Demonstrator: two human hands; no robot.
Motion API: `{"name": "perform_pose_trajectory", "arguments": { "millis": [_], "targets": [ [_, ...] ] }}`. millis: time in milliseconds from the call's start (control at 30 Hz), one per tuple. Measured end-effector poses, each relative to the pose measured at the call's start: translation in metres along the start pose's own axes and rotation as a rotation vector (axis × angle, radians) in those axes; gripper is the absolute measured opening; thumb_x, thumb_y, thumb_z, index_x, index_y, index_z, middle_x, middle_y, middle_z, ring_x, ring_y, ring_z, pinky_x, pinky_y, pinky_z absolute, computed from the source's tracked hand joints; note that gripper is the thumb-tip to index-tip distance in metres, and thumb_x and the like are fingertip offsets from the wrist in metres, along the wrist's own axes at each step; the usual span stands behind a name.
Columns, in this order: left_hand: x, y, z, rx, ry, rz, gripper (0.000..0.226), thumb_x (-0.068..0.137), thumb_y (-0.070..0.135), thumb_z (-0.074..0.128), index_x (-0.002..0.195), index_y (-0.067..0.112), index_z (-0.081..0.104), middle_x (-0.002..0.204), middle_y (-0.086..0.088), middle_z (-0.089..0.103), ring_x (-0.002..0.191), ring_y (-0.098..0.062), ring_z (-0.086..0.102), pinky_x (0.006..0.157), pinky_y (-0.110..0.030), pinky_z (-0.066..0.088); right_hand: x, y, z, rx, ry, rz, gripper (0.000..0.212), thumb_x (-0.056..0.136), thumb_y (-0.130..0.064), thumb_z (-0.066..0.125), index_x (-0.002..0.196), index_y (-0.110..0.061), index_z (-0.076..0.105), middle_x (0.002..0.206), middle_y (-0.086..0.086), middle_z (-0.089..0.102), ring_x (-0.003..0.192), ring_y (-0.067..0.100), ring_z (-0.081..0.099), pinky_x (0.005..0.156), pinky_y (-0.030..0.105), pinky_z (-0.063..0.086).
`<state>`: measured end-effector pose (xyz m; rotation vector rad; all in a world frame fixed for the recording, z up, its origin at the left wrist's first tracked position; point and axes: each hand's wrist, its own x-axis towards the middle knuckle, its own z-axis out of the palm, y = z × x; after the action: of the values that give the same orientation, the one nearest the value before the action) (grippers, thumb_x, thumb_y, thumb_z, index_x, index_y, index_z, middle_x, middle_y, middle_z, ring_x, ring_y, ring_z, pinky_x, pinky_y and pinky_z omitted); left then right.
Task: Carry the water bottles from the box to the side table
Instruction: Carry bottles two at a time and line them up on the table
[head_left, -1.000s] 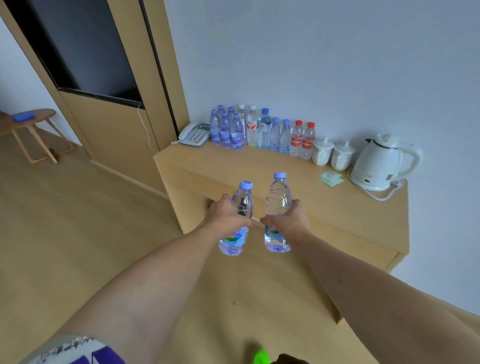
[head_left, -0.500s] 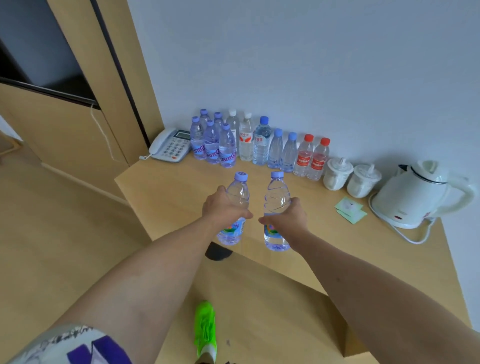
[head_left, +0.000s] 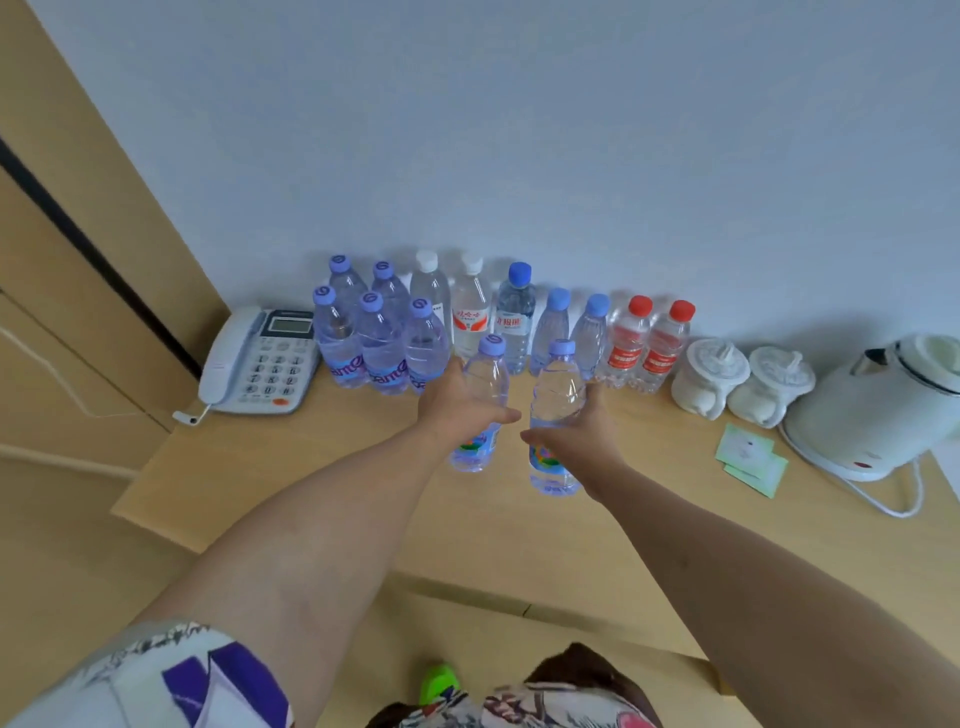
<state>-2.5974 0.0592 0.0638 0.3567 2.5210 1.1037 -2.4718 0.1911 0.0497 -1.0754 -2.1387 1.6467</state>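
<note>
— Fingers of the left hand (head_left: 457, 410) are wrapped round the middle of the left bottle (head_left: 480, 410), and those of the right hand (head_left: 576, 441) are curled round the right bottle (head_left: 556, 415), both clamped on the clear plastic.

— How do the two bottles sit?

— Upright, caps up, long axes near vertical, side by side with a small gap. Each hand grips from the outer side, so the bottles lie inward of the palms, bases below the fingers.

— And against the worktop (head_left: 322, 483)?

— Both are out over it. Whether the bases touch the wood I cannot tell; the right one looks lower and nearer me.

— Where would they go?

— My guess: forward, toward the row of bottles (head_left: 470, 322) along the wall, which lies just beyond the hands. The left hand is nearer that row. The open wood lies in front of the row, between the telephone (head_left: 260, 358) and the lidded cups (head_left: 709, 376).
</note>
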Motion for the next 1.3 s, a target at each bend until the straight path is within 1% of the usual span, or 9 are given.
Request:
{"name": "perform_pose_trajectory", "arguments": {
  "millis": [67,200,367,567,800,900,1000,1167,1300],
  "targets": [
    [0.017,0.000,0.002,0.005,-0.009,-0.012,0.093,0.037,0.063,0.084,0.113,0.024,0.047,0.102,0.011,0.057,0.095,-0.017,0.056,0.072,-0.030,0.039,0.014,0.000,0.007,-0.037,0.014,0.004,0.079,0.050,-0.019,0.093,0.111,-0.034,0.044,0.097,-0.015,0.061,0.084,0.001,0.063,0.062,0.020,0.049],
    [0.048,-0.001,0.010,-0.037,-0.026,-0.033,0.094,0.043,0.058,0.088,0.121,0.024,0.047,0.118,0.006,0.060,0.100,-0.016,0.056,0.075,-0.029,0.041,0.050,-0.002,0.017,-0.107,0.011,0.021,0.085,0.047,-0.022,0.093,0.116,-0.026,0.043,0.103,-0.002,0.061,0.096,0.022,0.063,0.084,0.045,0.056],
    [0.076,-0.001,0.022,-0.024,-0.022,-0.046,0.100,0.047,0.058,0.091,0.129,0.021,0.047,0.127,0.003,0.062,0.114,-0.021,0.058,0.084,-0.033,0.046,0.086,-0.003,0.025,-0.157,-0.001,-0.010,0.089,0.051,-0.018,0.094,0.123,-0.025,0.043,0.115,0.002,0.061,0.107,0.026,0.060,0.092,0.049,0.053],
    [0.095,0.007,0.027,-0.013,-0.003,0.019,0.092,0.044,0.052,0.095,0.119,0.025,0.049,0.108,0.012,0.063,0.104,-0.018,0.063,0.080,-0.029,0.047,0.107,-0.012,0.024,-0.191,-0.030,-0.046,0.077,0.054,-0.021,0.093,0.115,-0.038,0.049,0.104,-0.015,0.066,0.099,0.018,0.065,0.076,0.034,0.053],
    [0.105,0.028,0.011,0.158,-0.116,0.116,0.089,0.056,0.047,0.091,0.130,0.024,0.048,0.109,0.009,0.058,0.096,-0.014,0.053,0.079,-0.029,0.043,0.108,-0.018,0.021,-0.223,-0.070,-0.035,0.081,0.057,-0.011,0.090,0.125,-0.025,0.048,0.109,0.000,0.067,0.100,0.026,0.066,0.083,0.048,0.057],
    [0.107,0.042,-0.004,0.196,-0.204,0.107,0.065,0.060,0.034,0.090,0.114,0.024,0.055,0.108,0.007,0.060,0.099,-0.017,0.058,0.081,-0.032,0.051,0.106,-0.022,0.017,-0.232,-0.089,-0.016,0.082,0.056,-0.015,0.092,0.123,-0.020,0.046,0.111,0.002,0.064,0.102,0.026,0.064,0.086,0.048,0.056],
    [0.105,0.057,-0.017,0.290,-0.252,0.154,0.046,0.061,0.022,0.088,0.097,0.020,0.060,0.100,0.000,0.065,0.092,-0.022,0.063,0.073,-0.033,0.058,0.106,-0.030,0.010,-0.220,-0.057,-0.067,0.073,0.057,-0.039,0.094,0.115,-0.024,0.053,0.107,-0.005,0.066,0.097,0.017,0.064,0.084,0.041,0.055],
    [0.102,0.065,-0.033,0.387,-0.268,0.194,0.042,0.057,0.022,0.091,0.091,0.015,0.067,0.091,-0.003,0.063,0.081,-0.023,0.064,0.056,-0.030,0.057,0.107,-0.048,0.000,-0.489,-0.005,-0.112,0.062,0.060,-0.075,0.073,0.087,-0.024,0.052,0.090,0.002,0.061,0.076,0.019,0.060,0.057,0.033,0.045],
    [0.099,0.067,-0.038,0.488,-0.130,0.273,0.045,0.058,0.029,0.091,0.063,0.013,0.049,0.063,0.000,0.050,0.062,-0.023,0.051,0.047,-0.027,0.033,0.108,-0.061,0.002,-0.574,0.021,-0.099,0.057,0.065,-0.057,0.085,0.069,-0.018,0.044,0.068,0.000,0.050,0.064,0.018,0.051,0.051,0.029,0.034]
  ]
}}
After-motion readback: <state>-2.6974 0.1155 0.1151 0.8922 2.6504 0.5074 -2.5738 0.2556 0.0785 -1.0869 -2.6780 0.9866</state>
